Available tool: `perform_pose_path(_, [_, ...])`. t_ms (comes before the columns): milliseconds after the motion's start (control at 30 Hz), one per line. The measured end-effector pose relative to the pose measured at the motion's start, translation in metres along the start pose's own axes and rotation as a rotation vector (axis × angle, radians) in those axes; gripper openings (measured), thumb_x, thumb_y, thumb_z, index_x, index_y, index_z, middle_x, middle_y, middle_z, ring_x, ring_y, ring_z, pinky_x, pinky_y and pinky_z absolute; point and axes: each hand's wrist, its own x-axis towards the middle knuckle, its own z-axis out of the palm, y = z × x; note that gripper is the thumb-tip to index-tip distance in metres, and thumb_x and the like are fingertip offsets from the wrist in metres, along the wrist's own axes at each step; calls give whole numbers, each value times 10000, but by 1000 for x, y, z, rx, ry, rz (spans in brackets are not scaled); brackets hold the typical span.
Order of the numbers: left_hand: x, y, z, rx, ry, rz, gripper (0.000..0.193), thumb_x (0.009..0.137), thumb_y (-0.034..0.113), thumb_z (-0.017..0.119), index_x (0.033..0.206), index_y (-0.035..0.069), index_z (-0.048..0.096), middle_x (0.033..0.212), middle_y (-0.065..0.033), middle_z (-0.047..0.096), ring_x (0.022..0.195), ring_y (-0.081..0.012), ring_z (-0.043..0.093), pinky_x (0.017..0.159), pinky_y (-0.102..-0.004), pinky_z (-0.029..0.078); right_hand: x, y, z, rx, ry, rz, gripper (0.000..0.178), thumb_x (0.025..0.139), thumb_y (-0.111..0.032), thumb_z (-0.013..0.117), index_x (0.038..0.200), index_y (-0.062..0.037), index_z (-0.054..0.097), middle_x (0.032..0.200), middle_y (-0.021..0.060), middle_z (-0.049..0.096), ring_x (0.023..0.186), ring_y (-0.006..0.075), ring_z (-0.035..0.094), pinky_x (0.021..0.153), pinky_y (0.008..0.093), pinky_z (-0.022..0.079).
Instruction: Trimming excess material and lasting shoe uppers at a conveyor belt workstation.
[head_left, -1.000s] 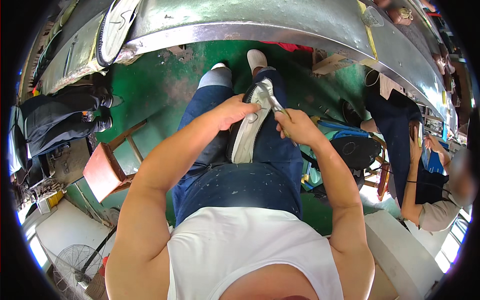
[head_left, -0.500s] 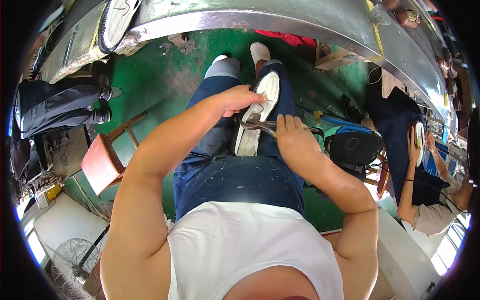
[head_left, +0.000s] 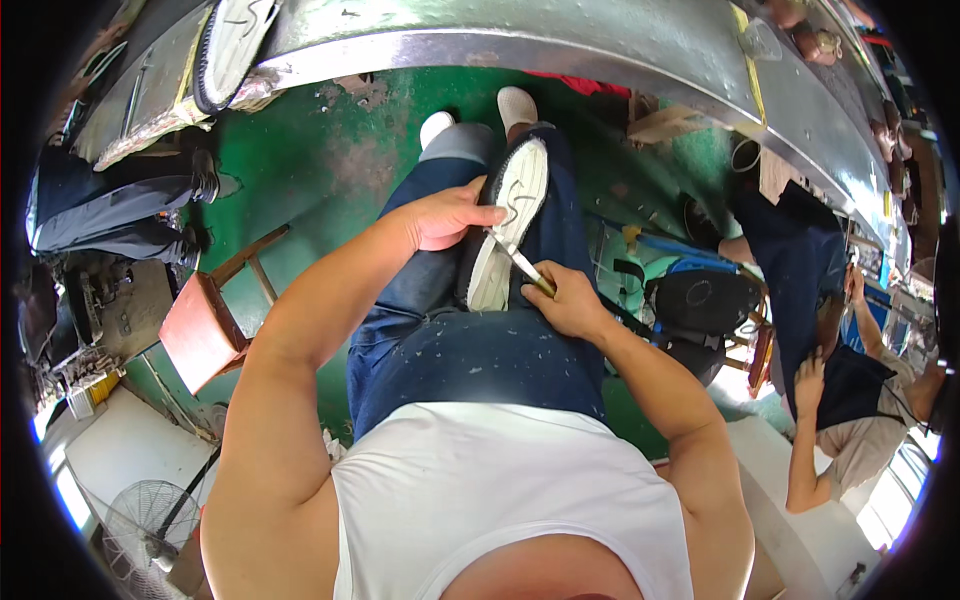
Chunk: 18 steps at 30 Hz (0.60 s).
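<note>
Little room on the lap: shoe (head_left: 508,225) lying along the right thigh, pinned by left hand (head_left: 445,215) and right hand (head_left: 566,300) with a blade (head_left: 515,258). Open green floor (head_left: 320,160) left of the knees. Wooden stool (head_left: 205,325) farther left; metal bench (head_left: 560,45) blocking ahead; seated co-worker (head_left: 830,380) at right.

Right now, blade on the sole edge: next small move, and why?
Probably draw the knife a little further along the sole rim, toward the heel. The right hand has its tip against the white shoe sole, the left hand steadies the shoe on the lap, and pale shavings dot the jeans.
</note>
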Motion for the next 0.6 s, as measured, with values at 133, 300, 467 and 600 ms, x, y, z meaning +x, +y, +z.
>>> perform_pose_path(133, [6, -6, 10, 260, 116, -37, 652, 923, 182, 699, 1464, 53, 359, 1336, -49, 543, 1200, -150, 496, 1048, -325, 384, -21, -6, -14, -156, -50, -2, 197, 915, -197, 635, 975, -13, 601, 900, 214, 665, 889, 420, 648, 769, 494, 494])
perform_pose_path(300, [13, -17, 17, 396, 175, 26, 615, 946, 182, 669, 1446, 24, 348, 1337, -83, 543, 1235, -174, 490, 1084, -337, 375, -41, -13, -7, -543, 105, -162, 194, 905, -128, 615, 1002, 32, 566, 927, 228, 639, 865, 380, 662, 750, 442, 542])
perform_pose_path(467, [11, -27, 10, 398, 264, 13, 631, 956, 170, 662, 1451, -3, 311, 1334, -110, 539, 1230, -180, 504, 1077, -341, 393, -45, -8, 1, -857, 180, -281, 260, 883, -124, 642, 1069, 46, 577, 899, 206, 631, 817, 329, 665, 738, 397, 555])
perform_pose_path(600, [7, -36, 15, 578, 267, 58, 702, 970, 195, 645, 1507, 11, 233, 1386, -137, 499, 1287, -200, 469, 1108, -326, 358, -43, 11, -12, -313, -37, -99, 250, 880, -146, 659, 1083, -4, 624, 907, 191, 665, 833, 346, 669, 764, 431, 536])
